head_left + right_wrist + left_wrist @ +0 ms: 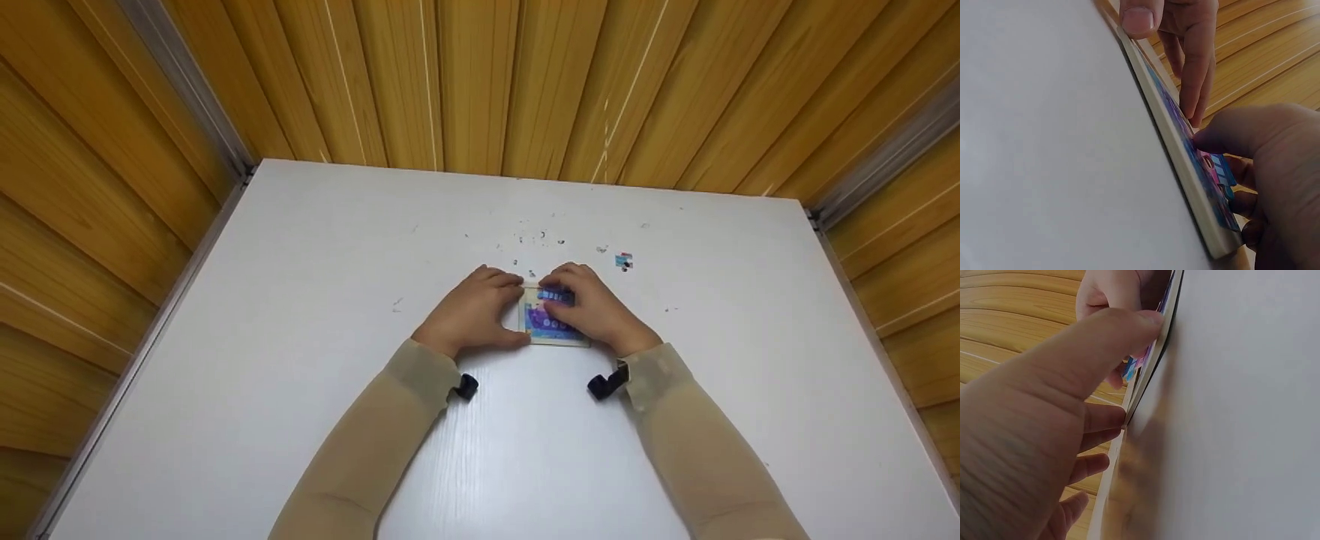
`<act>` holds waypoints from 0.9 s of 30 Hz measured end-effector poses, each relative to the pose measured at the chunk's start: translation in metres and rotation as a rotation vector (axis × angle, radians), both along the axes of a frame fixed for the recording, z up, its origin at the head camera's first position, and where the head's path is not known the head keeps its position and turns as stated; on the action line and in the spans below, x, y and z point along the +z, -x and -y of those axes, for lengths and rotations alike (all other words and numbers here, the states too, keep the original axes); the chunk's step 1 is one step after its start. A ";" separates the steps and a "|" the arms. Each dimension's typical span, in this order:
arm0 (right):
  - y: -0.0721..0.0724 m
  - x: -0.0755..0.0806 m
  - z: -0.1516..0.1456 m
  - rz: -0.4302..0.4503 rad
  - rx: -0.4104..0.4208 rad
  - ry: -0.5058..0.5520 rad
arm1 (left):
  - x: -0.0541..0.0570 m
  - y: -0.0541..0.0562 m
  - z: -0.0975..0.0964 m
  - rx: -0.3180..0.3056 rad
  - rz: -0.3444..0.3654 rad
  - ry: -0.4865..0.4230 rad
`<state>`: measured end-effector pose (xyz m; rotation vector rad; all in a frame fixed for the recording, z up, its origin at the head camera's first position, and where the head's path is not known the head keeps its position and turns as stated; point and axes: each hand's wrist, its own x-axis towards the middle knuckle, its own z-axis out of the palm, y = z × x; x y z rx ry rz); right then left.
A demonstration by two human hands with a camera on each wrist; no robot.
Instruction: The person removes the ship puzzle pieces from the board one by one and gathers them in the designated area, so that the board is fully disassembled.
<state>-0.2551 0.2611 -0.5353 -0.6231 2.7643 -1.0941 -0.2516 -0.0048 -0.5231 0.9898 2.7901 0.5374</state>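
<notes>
A small jigsaw puzzle in a pale wooden frame (523, 313) lies flat on the white table, its picture purple and blue. My left hand (476, 309) holds the frame's left side, thumb at the near corner and fingers at the far one. Over the right part of the puzzle is my right hand (596, 309). In the right wrist view, a pink and blue jigsaw piece (1222, 170) stands tilted up from the picture, pinched between the right thumb and fingers. That hand hides much of the puzzle's right side.
Beyond the right hand, a loose blue and red jigsaw piece (623, 261) lies on the white table (337, 247). Small dark specks and marks are scattered past the puzzle. Wood-patterned walls (480, 82) enclose the table's far side and both sides.
</notes>
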 end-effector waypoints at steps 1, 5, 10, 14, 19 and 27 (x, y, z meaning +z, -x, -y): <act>0.000 0.000 -0.001 0.000 -0.006 -0.001 | 0.000 0.000 -0.001 -0.001 -0.003 0.004; 0.002 0.003 -0.001 -0.008 -0.012 -0.010 | 0.003 0.001 -0.002 0.007 -0.010 0.017; 0.001 0.003 -0.001 0.010 -0.006 -0.021 | 0.004 -0.001 -0.002 0.013 0.004 0.053; 0.000 0.001 -0.001 0.006 -0.001 -0.022 | 0.004 -0.004 0.000 0.015 0.021 0.076; 0.001 0.000 -0.001 -0.011 0.007 -0.013 | 0.004 -0.006 0.001 0.021 0.048 0.102; 0.001 -0.001 -0.002 -0.009 0.005 -0.009 | 0.003 -0.007 -0.002 0.012 0.072 0.122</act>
